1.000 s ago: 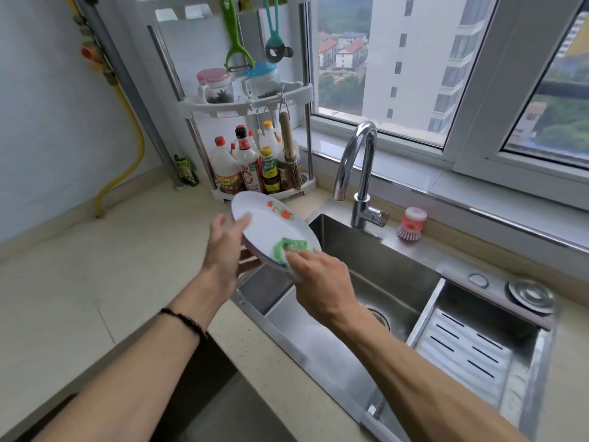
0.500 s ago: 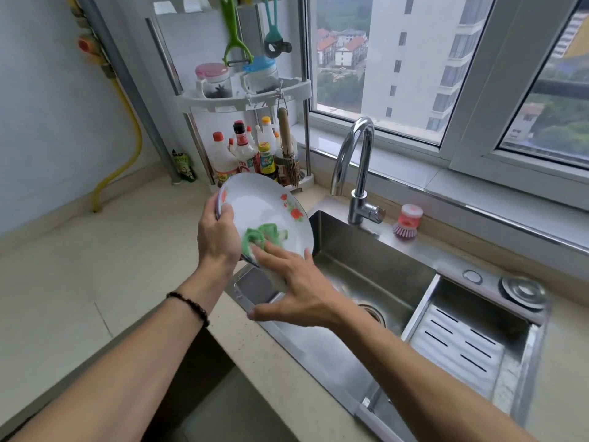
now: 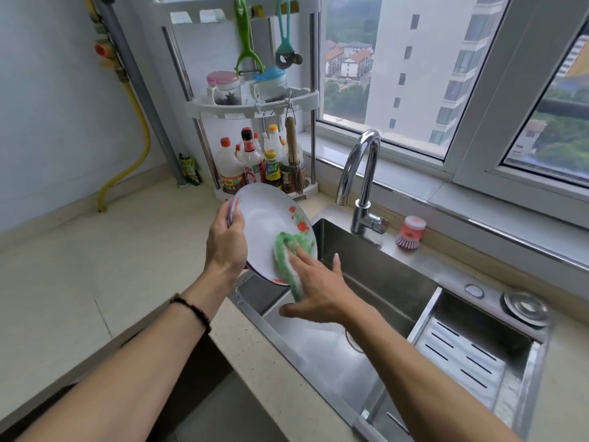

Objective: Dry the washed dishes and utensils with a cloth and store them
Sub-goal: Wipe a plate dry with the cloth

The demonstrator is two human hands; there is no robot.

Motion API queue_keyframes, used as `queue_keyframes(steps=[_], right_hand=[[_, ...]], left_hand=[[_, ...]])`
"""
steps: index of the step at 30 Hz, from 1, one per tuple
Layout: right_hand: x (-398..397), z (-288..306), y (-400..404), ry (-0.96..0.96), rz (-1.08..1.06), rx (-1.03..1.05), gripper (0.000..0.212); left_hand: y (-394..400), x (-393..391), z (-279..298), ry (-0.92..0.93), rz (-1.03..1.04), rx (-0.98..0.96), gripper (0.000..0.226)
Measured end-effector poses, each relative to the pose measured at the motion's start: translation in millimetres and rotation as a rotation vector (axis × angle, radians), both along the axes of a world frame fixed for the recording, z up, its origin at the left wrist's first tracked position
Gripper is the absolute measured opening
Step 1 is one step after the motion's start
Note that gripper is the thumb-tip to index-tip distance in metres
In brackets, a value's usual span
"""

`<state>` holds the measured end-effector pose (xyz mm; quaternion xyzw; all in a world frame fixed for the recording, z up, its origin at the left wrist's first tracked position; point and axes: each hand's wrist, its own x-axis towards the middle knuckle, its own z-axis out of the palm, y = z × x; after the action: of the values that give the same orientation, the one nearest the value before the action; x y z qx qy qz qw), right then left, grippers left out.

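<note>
The left hand [image 3: 227, 242] grips a white plate [image 3: 266, 215] w/ red flower print by its left rim, thumb on the inner face, fingers curled behind; the plate is tilted up, facing the person, held in the air over the left edge of the steel sink [image 3: 376, 301] & the beige table [image 3: 95, 256]. The right hand [image 3: 318, 295] is spread, fingers fairly straight, pressing a green cloth [image 3: 288, 250] flat against the plate's lower right inner face; part of the cloth hangs below the rim. The hands are near each other but apart, w/ plate & cloth between. A dark bead bracelet [image 3: 192, 311] sits on the left wrist. Behind the plate, a white corner rack [image 3: 255, 103] holds sauce bottles [image 3: 251, 161] on the bottom tier, w/ a small brush hanging by them, & jars up top; a green peeler [image 3: 247, 46] hangs above. A chrome faucet [image 3: 363, 180] stands at the sink's back, w/ a pink dish brush [image 3: 411, 232] just right of it. The sink's right compartment has a slotted drain tray [image 3: 462, 355].
</note>
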<state>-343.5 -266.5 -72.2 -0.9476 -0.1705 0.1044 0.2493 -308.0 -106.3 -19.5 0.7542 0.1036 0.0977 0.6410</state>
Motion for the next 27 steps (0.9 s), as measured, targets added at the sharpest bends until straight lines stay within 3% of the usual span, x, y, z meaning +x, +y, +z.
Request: queue_keyframes(steps=[4,10,15,19,21,23,25,27], right_hand=[[-16.8,3.3,20.0,-0.008,0.090,0.204,0.099],[-5.7,-23.7,-10.5,-0.174,0.011,-0.057,0.100],[-16.8,-22.8,9.6,-0.297,-0.015,0.126,0.055],[-17.6,-19.3,24.3,-0.399,-0.084,0.233,0.036],[-17.3,-20.3,34.4,-0.446,-0.130,0.238,0.043],[-17.4,-18.3,40.9,-0.457,-0.146,0.295,0.055],[-19.8,-16.5,35.9,-0.331,-0.035,0.319,0.070],[-16.6,-22.8,17.0,-0.211,0.124,0.172,0.078]], left_hand=[[3.4,3.6,-2.1,0.020,0.007,-0.023,0.036],[27.8,10.2,12.3,0.256,-0.234,0.006,0.025],[23.8,6.0,13.8,0.335,-0.177,0.003,0.027],[9.0,-15.5,-8.6,0.320,-0.122,-0.098,0.052],[-2.2,-24.5,-23.4,0.239,-0.072,-0.166,0.063],[-8.7,-24.1,-28.9,0.195,-0.014,-0.215,0.059],[-6.1,-20.3,-25.7,0.173,0.036,-0.244,0.052],[2.3,-15.1,-21.1,0.152,0.038,-0.225,0.046]])
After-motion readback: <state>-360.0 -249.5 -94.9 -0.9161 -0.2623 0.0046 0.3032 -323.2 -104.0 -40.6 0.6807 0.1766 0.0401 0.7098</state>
